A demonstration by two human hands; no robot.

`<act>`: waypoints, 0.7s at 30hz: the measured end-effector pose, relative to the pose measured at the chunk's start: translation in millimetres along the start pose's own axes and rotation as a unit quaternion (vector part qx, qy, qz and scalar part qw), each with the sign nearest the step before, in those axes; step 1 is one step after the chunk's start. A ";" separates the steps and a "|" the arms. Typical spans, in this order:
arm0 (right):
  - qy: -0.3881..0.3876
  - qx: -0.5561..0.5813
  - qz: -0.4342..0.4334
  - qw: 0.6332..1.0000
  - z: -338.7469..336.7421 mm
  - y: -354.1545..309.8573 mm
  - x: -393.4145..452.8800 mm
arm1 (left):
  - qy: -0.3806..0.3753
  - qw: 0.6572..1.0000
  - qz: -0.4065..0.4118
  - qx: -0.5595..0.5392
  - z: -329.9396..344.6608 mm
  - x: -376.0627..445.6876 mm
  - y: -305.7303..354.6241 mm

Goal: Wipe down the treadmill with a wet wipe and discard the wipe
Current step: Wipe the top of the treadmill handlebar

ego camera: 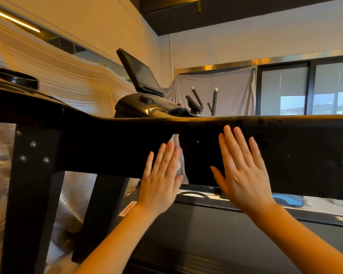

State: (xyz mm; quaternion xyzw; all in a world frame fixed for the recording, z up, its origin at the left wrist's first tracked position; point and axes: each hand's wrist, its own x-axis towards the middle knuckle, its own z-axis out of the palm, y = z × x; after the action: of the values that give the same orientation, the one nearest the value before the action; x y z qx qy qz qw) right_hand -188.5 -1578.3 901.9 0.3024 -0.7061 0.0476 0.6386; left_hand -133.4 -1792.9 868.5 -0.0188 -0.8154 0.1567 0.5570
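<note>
Right now my left hand (162,175) lies flat, fingers straight and together, pressing the wet wipe (179,155) against the rear face of the black treadmill (111,149) console panel; the white wipe peeks out past my fingertips and along my thumb side. My right hand (244,171) is spread open just beside it, palm flat on the same panel, grasping nothing. Below my wrists runs the dark belt (216,234). Beyond the panel's top edge stands a 2nd machine with a tilted screen (141,74), and a grey sheet (226,91) hangs over the far wall near the windows (305,89).
</note>
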 end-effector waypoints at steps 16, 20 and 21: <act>-0.014 -0.016 -0.011 1.000 -1.1 16.3 -12.2 | 0.000 0.998 -0.062 0.016 8.6 -17.3 -28.2; -0.019 -0.022 -0.009 1.000 0.1 15.1 -12.9 | 0.007 1.000 -0.027 0.013 7.8 -13.0 -14.3; -0.019 -0.022 -0.009 1.000 0.1 15.6 -12.9 | 0.008 1.000 0.009 0.015 8.6 -8.1 -4.4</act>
State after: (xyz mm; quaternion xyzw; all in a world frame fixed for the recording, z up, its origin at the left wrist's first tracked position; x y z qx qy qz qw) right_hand -196.2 -1561.0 894.8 0.2955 -0.7163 0.0201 0.6318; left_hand -137.6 -1800.8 859.6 -0.0187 -0.8080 0.1741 0.5625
